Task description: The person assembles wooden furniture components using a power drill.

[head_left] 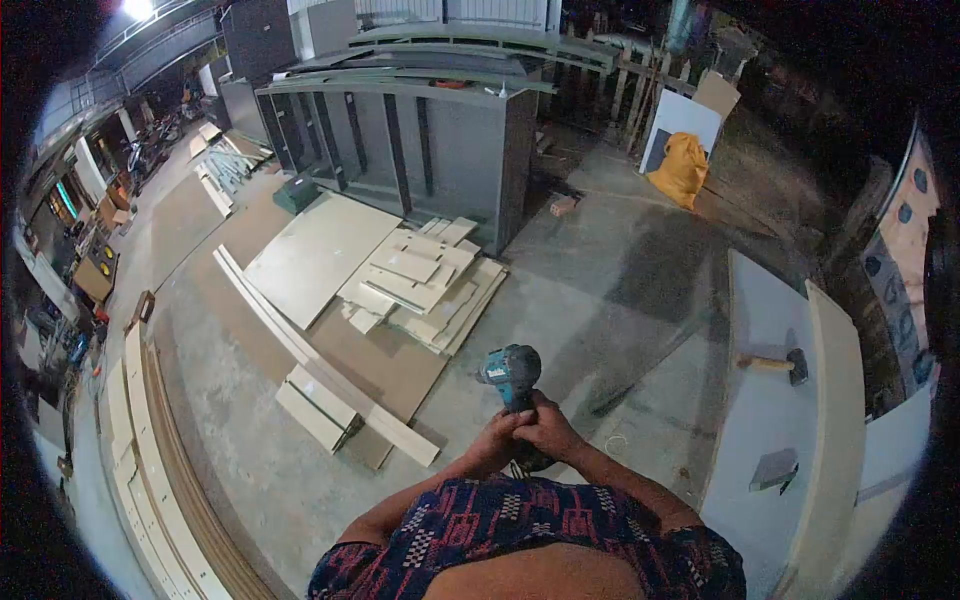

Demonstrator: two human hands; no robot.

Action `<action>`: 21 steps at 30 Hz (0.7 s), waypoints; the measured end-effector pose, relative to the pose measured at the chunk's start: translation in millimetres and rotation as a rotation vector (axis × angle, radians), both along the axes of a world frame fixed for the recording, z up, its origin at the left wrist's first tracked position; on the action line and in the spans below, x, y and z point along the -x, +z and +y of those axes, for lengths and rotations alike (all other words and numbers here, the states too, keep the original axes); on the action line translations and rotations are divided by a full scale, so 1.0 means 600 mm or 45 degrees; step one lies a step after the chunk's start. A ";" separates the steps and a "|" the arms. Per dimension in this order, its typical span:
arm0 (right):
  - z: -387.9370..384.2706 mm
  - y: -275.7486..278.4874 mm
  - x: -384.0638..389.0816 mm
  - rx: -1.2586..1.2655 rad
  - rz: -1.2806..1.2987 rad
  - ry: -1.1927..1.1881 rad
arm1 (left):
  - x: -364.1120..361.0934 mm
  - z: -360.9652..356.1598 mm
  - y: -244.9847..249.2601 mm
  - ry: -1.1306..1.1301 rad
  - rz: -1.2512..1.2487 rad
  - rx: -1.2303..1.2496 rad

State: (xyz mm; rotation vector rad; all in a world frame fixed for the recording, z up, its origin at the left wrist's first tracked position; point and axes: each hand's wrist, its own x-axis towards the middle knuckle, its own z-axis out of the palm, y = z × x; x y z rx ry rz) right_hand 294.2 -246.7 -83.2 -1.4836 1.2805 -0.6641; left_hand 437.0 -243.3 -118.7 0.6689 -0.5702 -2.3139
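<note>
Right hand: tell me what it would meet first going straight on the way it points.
The drill, which the right hand grips together with the left hand. Beyond it, likely bare floor, then perhaps the pile of boards; depth is unclear.

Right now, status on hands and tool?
Left hand and right hand clasp the teal drill. Nothing touches it; hammer lies apart on grey panel.

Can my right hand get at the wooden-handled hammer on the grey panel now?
Probably not yet: the right hand grips the teal cordless drill with the left hand, though nothing blocks the wooden-handled hammer.
</note>
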 end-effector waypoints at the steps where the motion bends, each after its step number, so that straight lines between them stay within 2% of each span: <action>1: -0.020 -0.004 0.009 -0.001 -0.017 0.003 | 0.007 -0.022 -0.002 -0.032 -0.025 0.000; 4: -0.095 -0.002 0.019 0.006 0.106 -0.081 | 0.028 -0.097 0.000 0.066 -0.074 0.017; 7: -0.182 -0.007 0.027 0.100 0.101 -0.045 | 0.034 -0.190 -0.023 0.002 0.018 0.031; 10: -0.296 -0.034 0.020 0.032 0.104 -0.153 | 0.030 -0.301 -0.033 0.038 0.024 0.026; 13: -0.405 -0.011 0.023 0.015 0.176 -0.087 | 0.026 -0.404 0.007 0.056 0.075 0.016; 19: -0.601 0.035 0.033 0.238 0.189 -0.129 | 0.055 -0.625 0.005 0.002 0.091 0.152; 21: -0.652 0.043 0.051 0.163 0.166 -0.155 | 0.071 -0.660 0.039 0.112 0.037 0.113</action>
